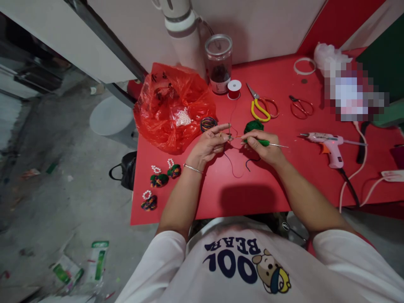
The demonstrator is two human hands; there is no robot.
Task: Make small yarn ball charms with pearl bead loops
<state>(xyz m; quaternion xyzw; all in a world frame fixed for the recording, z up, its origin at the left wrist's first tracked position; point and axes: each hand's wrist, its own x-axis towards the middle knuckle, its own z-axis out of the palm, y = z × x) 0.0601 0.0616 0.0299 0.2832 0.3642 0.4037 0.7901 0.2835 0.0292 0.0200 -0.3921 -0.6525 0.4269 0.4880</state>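
Note:
My right hand grips a crochet hook with a green handle; its metal tail points right. The hook's tip meets a small bit of yarn work pinched between my left thumb and fingers. On my left hand the index finger is stretched out with yarn over it. Loose dark and red strands trail below both hands onto the table. A green yarn ball lies just behind my right hand, and a multicoloured yarn ball sits behind my left wrist.
Left on the red table are a red plastic bag with a pearl bead packet and several beaded yarn pieces. Behind stand a thread spool and jar. Rightward lie yellow-handled scissors, red-handled snips and a glue gun.

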